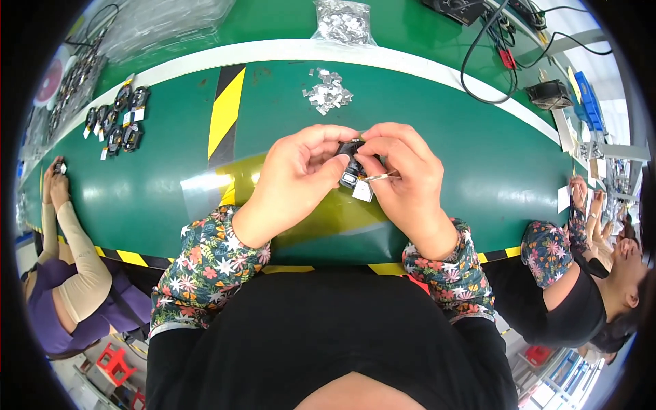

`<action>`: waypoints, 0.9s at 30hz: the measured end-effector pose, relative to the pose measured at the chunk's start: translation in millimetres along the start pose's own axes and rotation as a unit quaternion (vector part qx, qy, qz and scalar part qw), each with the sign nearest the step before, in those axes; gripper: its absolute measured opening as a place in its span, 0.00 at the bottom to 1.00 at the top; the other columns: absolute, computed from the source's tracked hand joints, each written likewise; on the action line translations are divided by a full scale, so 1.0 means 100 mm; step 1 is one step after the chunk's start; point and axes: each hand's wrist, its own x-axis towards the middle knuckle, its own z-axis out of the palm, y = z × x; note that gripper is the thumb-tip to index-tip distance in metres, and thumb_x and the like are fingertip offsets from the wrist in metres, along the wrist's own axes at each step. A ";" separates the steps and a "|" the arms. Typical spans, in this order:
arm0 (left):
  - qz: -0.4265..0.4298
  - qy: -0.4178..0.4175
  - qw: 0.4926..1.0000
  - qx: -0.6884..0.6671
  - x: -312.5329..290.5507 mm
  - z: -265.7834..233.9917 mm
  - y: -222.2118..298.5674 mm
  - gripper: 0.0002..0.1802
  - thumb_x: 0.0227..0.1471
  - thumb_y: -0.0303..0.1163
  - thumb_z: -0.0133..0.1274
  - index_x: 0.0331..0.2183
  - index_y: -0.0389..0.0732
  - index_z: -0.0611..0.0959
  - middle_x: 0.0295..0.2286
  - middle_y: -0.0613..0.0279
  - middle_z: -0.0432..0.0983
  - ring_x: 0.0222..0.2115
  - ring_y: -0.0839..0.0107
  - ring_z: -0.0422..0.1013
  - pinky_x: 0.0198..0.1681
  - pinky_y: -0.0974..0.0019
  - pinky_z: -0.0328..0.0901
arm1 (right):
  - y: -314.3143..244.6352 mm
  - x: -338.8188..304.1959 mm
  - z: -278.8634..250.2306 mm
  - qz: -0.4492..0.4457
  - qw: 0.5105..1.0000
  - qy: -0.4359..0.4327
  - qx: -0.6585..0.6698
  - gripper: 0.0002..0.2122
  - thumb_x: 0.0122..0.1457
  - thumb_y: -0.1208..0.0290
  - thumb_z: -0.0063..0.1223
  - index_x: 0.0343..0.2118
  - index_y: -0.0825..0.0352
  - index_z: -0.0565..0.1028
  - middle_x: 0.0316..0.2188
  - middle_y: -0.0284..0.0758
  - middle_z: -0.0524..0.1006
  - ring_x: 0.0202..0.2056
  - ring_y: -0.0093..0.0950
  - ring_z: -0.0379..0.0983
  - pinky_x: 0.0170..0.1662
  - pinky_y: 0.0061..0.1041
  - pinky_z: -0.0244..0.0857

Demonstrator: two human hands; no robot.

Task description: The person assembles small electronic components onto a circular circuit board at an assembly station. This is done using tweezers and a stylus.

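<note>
My left hand (290,181) is closed, its thumb and fingers gripping a small black electronic part (349,180) in front of my chest. A white tag (363,191) hangs from the part's lower end. On the other side, my right hand (413,174) has its thumb and fingertips pinched together against the same part. Between its fingers sits a thin metal tool (384,176) that looks like tweezers, its tip pointing at the part; the fingers hide the rest. Beneath both hands lies a translucent amber sheet (301,222).
Beyond my hands lies a pile of small silvery pieces (328,93); a clear bag (343,22) of similar pieces stands behind a white strip (273,49). Several black parts (113,116) with white tags rest at left. Black cables (467,65) hang far right. People work on both sides.
</note>
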 end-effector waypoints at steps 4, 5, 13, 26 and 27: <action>0.025 0.005 1.000 0.017 -0.01 0.00 -0.04 0.16 0.51 0.19 0.45 0.45 0.33 0.71 0.38 0.61 0.73 0.38 0.78 0.69 0.39 0.76 0.65 | 0.00 0.00 0.00 0.010 1.000 -0.015 0.003 0.07 0.43 0.86 0.56 0.25 0.69 0.74 0.33 0.34 0.72 0.21 0.17 0.67 0.19 0.15 0.60; 0.029 0.004 0.999 0.023 -0.02 0.00 -0.04 0.17 0.51 0.19 0.46 0.45 0.33 0.71 0.38 0.61 0.73 0.39 0.78 0.69 0.41 0.75 0.65 | 0.00 0.00 0.00 0.011 1.000 -0.010 0.010 0.07 0.43 0.86 0.56 0.25 0.69 0.74 0.33 0.34 0.72 0.21 0.17 0.67 0.19 0.15 0.59; 0.045 -0.004 0.996 0.076 -0.06 -0.01 -0.01 0.16 0.50 0.20 0.48 0.44 0.34 0.72 0.36 0.62 0.74 0.35 0.80 0.69 0.39 0.76 0.65 | -0.01 0.00 0.01 -0.010 1.000 0.007 -0.006 0.08 0.42 0.86 0.57 0.25 0.68 0.73 0.30 0.35 0.72 0.23 0.22 0.68 0.21 0.17 0.62; 0.000 -0.003 1.000 -0.019 0.04 -0.13 0.01 0.06 0.52 0.28 0.50 0.32 0.36 0.78 0.23 0.70 0.74 0.20 0.87 0.66 0.20 0.82 0.60 | 0.01 -0.01 0.12 -0.081 0.996 0.026 -0.021 0.10 0.38 0.84 0.59 0.24 0.67 0.72 0.27 0.34 0.71 0.22 0.28 0.71 0.20 0.23 0.64; 0.001 -0.002 1.000 -0.020 0.04 -0.13 0.03 0.06 0.52 0.28 0.50 0.32 0.36 0.78 0.23 0.70 0.74 0.20 0.87 0.66 0.20 0.82 0.60 | 0.02 -0.01 0.12 -0.090 0.995 0.024 -0.020 0.09 0.39 0.84 0.59 0.24 0.67 0.72 0.27 0.36 0.72 0.23 0.28 0.71 0.20 0.22 0.64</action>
